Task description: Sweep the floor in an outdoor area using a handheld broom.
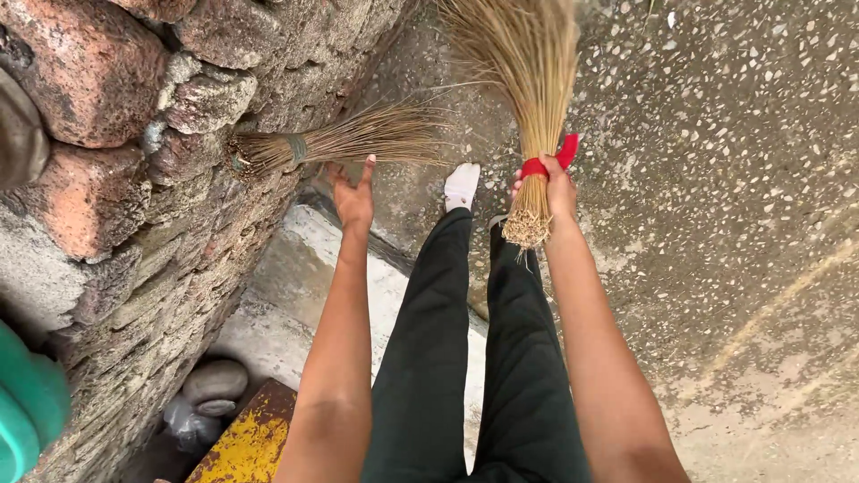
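My right hand (557, 190) grips a straw broom (528, 80) at its red binding, the bristles fanning away from me over the speckled floor. My left hand (353, 192) is open with fingers spread, just below a second, darker stick broom (349, 139) that rests against the stone wall, bound with a greenish tie. The left fingertips are close to that broom's bristles, and I cannot tell if they touch. My legs in dark trousers and a white-socked foot (462, 185) show between the arms.
A rough stone wall (116, 179) fills the left. A pale concrete step (295, 277) runs beneath me. A yellow board (246, 443), a grey rounded stone (215, 383) and a teal object (27, 402) lie at the lower left. Speckled floor (716, 179) spreads right.
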